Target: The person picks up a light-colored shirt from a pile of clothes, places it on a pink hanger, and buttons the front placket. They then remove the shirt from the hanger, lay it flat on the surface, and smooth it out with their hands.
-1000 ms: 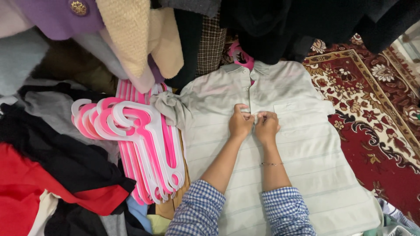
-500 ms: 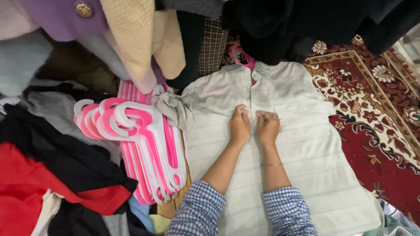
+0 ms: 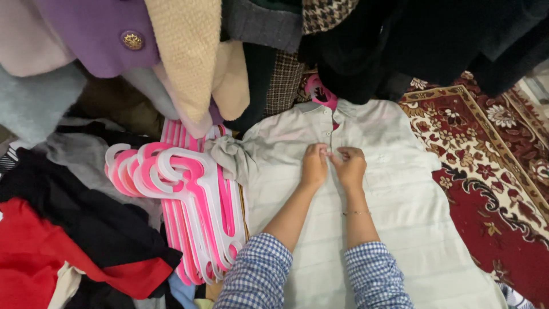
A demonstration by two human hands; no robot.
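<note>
At the left of centre I see my stack of pink and white hangers [image 3: 191,212], fanned out with their hooks toward the upper left. Left of them lies a heap of clothes: a grey garment [image 3: 86,166], a black one [image 3: 74,220] below it, and a red one [image 3: 34,254] in the lower left corner. Along the top edge hang a purple coat [image 3: 91,34] with a gold button [image 3: 132,40], a cream knit [image 3: 189,51], a checked piece [image 3: 285,83] and dark coats [image 3: 412,40] at the upper right. A red patterned rug [image 3: 497,171] fills the right side.
</note>
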